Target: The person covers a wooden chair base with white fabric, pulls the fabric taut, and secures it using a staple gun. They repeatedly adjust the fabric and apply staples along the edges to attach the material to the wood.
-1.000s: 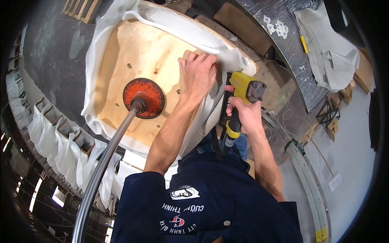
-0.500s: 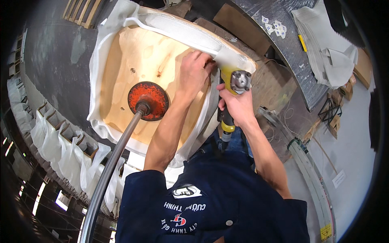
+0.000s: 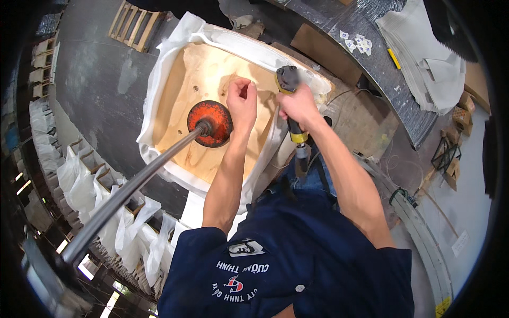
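Note:
A pale wooden panel point(image 3: 172, 127), edged all round with white padding and fabric point(image 3: 151, 114), lies before me. My left hand point(image 3: 242, 103) is raised over the panel's right half, fingers curled closed, and I see nothing in it. My right hand point(image 3: 299, 104) grips a yellow and black staple gun point(image 3: 297, 136), at the panel's right edge. The gun's head points away from me, and a metal fitting shows at the handle's near end. A round orange-red disc point(image 3: 211, 117) on a metal rod point(image 3: 151, 168) rests against the panel, left of my left hand.
At the far right, a dark table point(image 3: 366, 66) carries white sheets point(image 3: 424, 58), small paper labels point(image 3: 362, 44) and a yellow cutter point(image 3: 393, 58). White-covered pieces point(image 3: 114, 212) stand in a row at left. A wooden pallet point(image 3: 133, 25) lies beyond.
My left hand has let go of the padded edge and moved left over the panel. The staple gun has turned, its head now farther left and higher. My view has shifted slightly.

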`<act>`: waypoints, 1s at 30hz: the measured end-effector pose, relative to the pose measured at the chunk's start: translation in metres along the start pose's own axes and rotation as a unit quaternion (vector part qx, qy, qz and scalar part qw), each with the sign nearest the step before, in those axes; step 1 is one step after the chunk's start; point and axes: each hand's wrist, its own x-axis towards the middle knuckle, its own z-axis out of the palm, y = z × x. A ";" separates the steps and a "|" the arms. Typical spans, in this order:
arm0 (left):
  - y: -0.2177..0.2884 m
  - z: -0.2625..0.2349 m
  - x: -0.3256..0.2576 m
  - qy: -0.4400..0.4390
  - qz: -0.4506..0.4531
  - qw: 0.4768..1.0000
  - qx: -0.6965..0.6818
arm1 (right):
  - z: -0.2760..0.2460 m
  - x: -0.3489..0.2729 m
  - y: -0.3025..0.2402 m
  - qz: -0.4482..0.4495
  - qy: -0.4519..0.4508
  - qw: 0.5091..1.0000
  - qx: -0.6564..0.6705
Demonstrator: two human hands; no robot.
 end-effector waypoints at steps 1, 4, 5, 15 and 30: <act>0.007 0.000 -0.009 0.016 0.007 1.000 -0.004 | -0.006 0.006 0.002 -0.004 -0.016 1.000 0.013; 0.000 0.003 -0.035 0.012 0.051 0.998 0.041 | -0.035 -0.019 -0.009 -0.003 -0.052 0.997 0.057; 0.002 0.005 -0.055 -0.003 0.032 0.998 0.063 | -0.050 -0.032 0.000 -0.003 -0.059 0.996 0.072; 0.005 0.044 -0.116 -0.136 0.162 0.903 0.373 | -0.244 -0.085 -0.020 -0.181 -0.023 0.937 -0.299; 0.048 0.084 -0.185 -0.022 -0.003 0.894 0.447 | -0.224 0.018 0.004 -0.229 -0.286 0.842 -0.396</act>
